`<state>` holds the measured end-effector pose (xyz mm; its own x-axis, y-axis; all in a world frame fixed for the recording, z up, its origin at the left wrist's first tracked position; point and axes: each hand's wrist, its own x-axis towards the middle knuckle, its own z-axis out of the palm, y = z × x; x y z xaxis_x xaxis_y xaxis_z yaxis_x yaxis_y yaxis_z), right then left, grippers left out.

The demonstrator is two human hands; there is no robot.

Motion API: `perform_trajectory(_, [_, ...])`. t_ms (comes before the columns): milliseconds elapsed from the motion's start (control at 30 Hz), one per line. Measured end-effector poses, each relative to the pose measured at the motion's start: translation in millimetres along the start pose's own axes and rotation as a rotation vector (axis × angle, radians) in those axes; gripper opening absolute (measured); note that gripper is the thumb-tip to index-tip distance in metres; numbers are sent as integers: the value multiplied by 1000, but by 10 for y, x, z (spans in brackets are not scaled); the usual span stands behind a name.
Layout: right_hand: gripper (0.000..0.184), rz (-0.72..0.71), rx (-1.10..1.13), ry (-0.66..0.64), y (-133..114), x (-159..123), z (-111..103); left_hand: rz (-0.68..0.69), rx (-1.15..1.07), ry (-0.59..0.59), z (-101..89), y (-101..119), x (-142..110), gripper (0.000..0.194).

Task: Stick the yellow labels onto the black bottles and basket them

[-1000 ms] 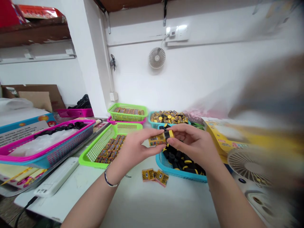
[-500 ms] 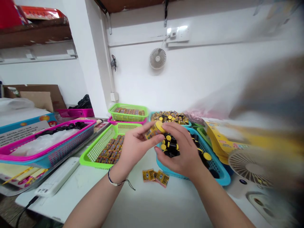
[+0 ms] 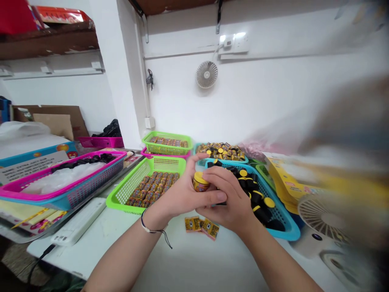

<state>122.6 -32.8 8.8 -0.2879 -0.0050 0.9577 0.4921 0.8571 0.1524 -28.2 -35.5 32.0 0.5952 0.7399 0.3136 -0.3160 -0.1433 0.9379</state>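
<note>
A small yellow-capped labelled tube [image 3: 200, 182] stands upright between my two hands, above the near corner of the blue basket [image 3: 285, 230]. My left hand [image 3: 182, 194] is closed around the tube from the left. My right hand [image 3: 227, 196] curls around it from the right, fingers resting over my left hand. The blue basket holds several black tubes with yellow caps [image 3: 257, 194]. Loose yellow labels [image 3: 202, 225] lie on the white table just below my hands.
A green basket [image 3: 121, 198] with rows of labelled tubes sits to the left. More baskets, green [image 3: 167, 142] and blue [image 3: 221, 151], stand by the wall. A pink and blue tray [image 3: 60, 186] is far left, a white fan [image 3: 322, 215] and yellow box to the right.
The tube went from lying sideways between my hands to standing upright with its yellow cap up. Both hands dropped lower and closed together around it. The camera shifted a little.
</note>
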Motion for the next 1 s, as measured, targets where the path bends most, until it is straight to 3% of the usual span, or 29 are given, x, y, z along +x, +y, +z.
perform_trajectory(100, [56, -28, 58, 9, 28, 1, -13, 23, -6, -31, -7, 5, -9, 98])
perform_trajectory(367, [51, -48, 239, -41, 3, -1, -71, 21, -176, -263, -33, -49, -21, 102])
perform_trajectory(600, [48, -144, 134, -56, 6, -7, -89, 58, -84, -99, 61, -13, -50, 93])
perform_trajectory(1000, [45, -133, 191, -114, 18, 22, -162, 82, 35, -93, 70, -19, -55, 98])
